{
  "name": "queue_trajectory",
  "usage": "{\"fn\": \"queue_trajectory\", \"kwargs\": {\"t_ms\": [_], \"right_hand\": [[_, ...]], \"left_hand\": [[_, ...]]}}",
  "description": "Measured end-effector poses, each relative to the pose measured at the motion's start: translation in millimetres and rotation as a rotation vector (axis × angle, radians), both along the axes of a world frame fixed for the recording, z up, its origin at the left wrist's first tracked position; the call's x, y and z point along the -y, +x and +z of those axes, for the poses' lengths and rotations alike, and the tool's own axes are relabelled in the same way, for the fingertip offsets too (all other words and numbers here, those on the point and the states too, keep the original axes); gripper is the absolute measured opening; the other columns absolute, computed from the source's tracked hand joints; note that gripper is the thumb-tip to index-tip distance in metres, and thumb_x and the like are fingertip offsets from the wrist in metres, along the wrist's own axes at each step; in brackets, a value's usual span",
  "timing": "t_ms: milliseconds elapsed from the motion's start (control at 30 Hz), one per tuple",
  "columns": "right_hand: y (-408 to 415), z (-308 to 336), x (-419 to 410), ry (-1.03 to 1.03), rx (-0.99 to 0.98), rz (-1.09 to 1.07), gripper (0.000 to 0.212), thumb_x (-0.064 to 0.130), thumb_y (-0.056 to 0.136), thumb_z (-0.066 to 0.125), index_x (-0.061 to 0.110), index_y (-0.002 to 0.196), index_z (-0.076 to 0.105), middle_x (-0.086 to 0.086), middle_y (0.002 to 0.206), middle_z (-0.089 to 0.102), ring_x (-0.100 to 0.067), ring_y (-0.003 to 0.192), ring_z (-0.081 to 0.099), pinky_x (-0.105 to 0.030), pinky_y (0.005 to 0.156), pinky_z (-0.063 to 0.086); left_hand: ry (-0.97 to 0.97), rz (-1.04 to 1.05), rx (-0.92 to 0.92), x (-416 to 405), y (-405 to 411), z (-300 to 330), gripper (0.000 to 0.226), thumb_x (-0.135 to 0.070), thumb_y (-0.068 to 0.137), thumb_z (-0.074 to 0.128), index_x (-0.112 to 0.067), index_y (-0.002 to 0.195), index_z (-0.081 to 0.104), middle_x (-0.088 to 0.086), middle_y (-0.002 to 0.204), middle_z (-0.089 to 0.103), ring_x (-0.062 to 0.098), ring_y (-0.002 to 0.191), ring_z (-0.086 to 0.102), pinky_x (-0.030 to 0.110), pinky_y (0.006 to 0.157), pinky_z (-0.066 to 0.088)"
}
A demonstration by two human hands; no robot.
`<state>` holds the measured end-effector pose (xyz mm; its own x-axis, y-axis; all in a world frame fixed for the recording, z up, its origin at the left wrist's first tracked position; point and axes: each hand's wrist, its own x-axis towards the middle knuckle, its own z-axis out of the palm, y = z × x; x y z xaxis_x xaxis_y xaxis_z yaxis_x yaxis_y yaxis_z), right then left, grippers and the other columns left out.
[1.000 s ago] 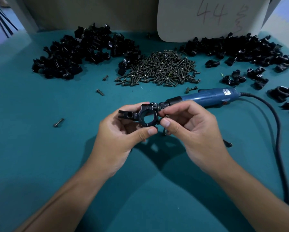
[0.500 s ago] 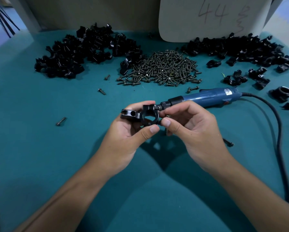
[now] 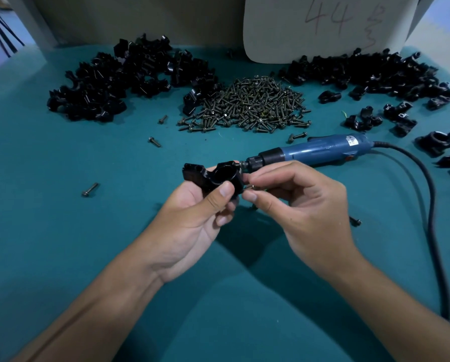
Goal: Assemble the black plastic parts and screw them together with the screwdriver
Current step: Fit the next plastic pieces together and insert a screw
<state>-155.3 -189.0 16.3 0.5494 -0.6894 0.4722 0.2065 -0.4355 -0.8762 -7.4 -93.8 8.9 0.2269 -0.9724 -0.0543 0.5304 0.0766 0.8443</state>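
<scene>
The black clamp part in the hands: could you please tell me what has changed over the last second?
The left hand has tilted the black clamp part, so its ring hole no longer faces the camera squarely. The right hand still pinches a small screw beside it. The screwdriver stayed on the table.

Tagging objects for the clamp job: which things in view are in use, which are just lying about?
In use:
- black clamp part, held by left hand
- screw, pinched by right hand
- blue screwdriver, lying on table
- screw pile

Lying about:
- loose screw
- cardboard sign
</scene>
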Motion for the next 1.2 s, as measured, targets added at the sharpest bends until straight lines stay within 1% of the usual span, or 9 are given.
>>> {"fn": "queue_trajectory", "kwargs": {"t_ms": [100, 300, 500, 667, 800, 900, 1033, 1100, 1200], "right_hand": [[0, 0, -3, -0.078, -0.015, -0.009, 0.017, 0.013, 0.082, 0.083, 0.023, 0.092, 0.074, 0.005, 0.094, 0.075, -0.020, 0.089, 0.073, -0.029, 0.076, 0.058], [-3, 4, -1, -0.339, -0.129, -0.069, 0.011, 0.011, 0.082, 0.084, 0.006, 0.091, 0.078, 0.001, 0.094, 0.074, -0.015, 0.088, 0.072, -0.034, 0.068, 0.056], [-1, 4, 2, -0.310, -0.140, -0.034, 0.015, 0.004, 0.086, 0.077, 0.005, 0.101, 0.078, -0.004, 0.103, 0.072, -0.015, 0.097, 0.071, -0.026, 0.082, 0.057], [-1, -1, 3, -0.406, -0.176, -0.157, 0.015, 0.019, 0.084, 0.081, 0.006, 0.089, 0.077, -0.003, 0.089, 0.070, -0.007, 0.086, 0.068, -0.024, 0.074, 0.055], [1, -5, 3, -0.516, -0.233, -0.167, 0.018, 0.015, 0.092, 0.072, 0.004, 0.079, 0.065, 0.000, 0.082, 0.052, 0.016, 0.086, 0.051, -0.002, 0.082, 0.039], [0, -7, 4, -0.587, -0.361, -0.075, 0.020, 0.023, 0.105, 0.051, 0.016, 0.086, 0.052, 0.012, 0.090, 0.038, 0.002, 0.083, 0.042, -0.009, 0.082, 0.033], [-1, -6, 4, -0.517, -0.473, -0.061, 0.019, 0.037, 0.109, 0.036, 0.040, 0.092, 0.030, 0.022, 0.082, 0.036, 0.001, 0.079, 0.042, -0.009, 0.075, 0.032], [-1, -6, 5, -0.455, -0.473, -0.085, 0.021, 0.039, 0.109, 0.035, 0.038, 0.088, 0.034, 0.023, 0.080, 0.039, 0.003, 0.078, 0.044, -0.009, 0.071, 0.033], [-2, -9, 8, -0.438, -0.499, -0.094, 0.023, 0.037, 0.109, 0.038, 0.026, 0.090, 0.043, 0.018, 0.083, 0.040, -0.002, 0.081, 0.045, -0.012, 0.072, 0.033]], "left_hand": [[0.028, -0.051, -0.078, 0, 0, 0, 0.014, -0.025, 0.086, 0.067, -0.013, 0.087, 0.074, -0.002, 0.085, 0.065, 0.005, 0.074, 0.056, 0.016, 0.055, 0.041], [0.044, -0.095, -0.076, 0, 0, -1, 0.018, -0.028, 0.089, 0.065, -0.015, 0.092, 0.077, -0.001, 0.093, 0.068, 0.003, 0.074, 0.058, 0.017, 0.057, 0.039], [0.017, -0.031, 0.001, 1, 0, 1, 0.017, -0.031, 0.086, 0.066, -0.021, 0.087, 0.079, -0.008, 0.085, 0.064, 0.005, 0.075, 0.046, 0.017, 0.057, 0.036], [-0.003, 0.058, 0.157, 0, -6, -2, 0.032, -0.027, 0.090, 0.062, -0.007, 0.114, 0.071, 0.007, 0.102, 0.067, 0.010, 0.086, 0.053, 0.016, 0.065, 0.042], [-0.008, 0.099, 0.246, 0, -9, -3, 0.038, -0.020, 0.094, 0.057, 0.003, 0.124, 0.059, 0.012, 0.110, 0.067, 0.022, 0.099, 0.055, 0.026, 0.082, 0.043], [-0.037, 0.112, 0.296, 1, -9, -3, 0.039, -0.016, 0.093, 0.057, 0.001, 0.128, 0.055, 0.013, 0.118, 0.066, 0.022, 0.113, 0.060, 0.032, 0.100, 0.046], [-0.049, 0.031, 0.393, 0, -6, -3, 0.039, -0.015, 0.095, 0.055, -0.009, 0.134, 0.052, -0.002, 0.122, 0.069, 0.007, 0.114, 0.062, 0.023, 0.099, 0.047], [-0.027, -0.002, 0.432, -1, -3, -4, 0.043, -0.013, 0.098, 0.056, -0.013, 0.140, 0.048, 0.001, 0.134, 0.065, 0.008, 0.125, 0.058, 0.024, 0.105, 0.045], [0.001, 0.031, 0.443, 0, -4, -3, 0.053, -0.011, 0.095, 0.059, -0.013, 0.146, 0.044, -0.012, 0.119, 0.068, -0.007, 0.098, 0.061, 0.014, 0.088, 0.047]]}}
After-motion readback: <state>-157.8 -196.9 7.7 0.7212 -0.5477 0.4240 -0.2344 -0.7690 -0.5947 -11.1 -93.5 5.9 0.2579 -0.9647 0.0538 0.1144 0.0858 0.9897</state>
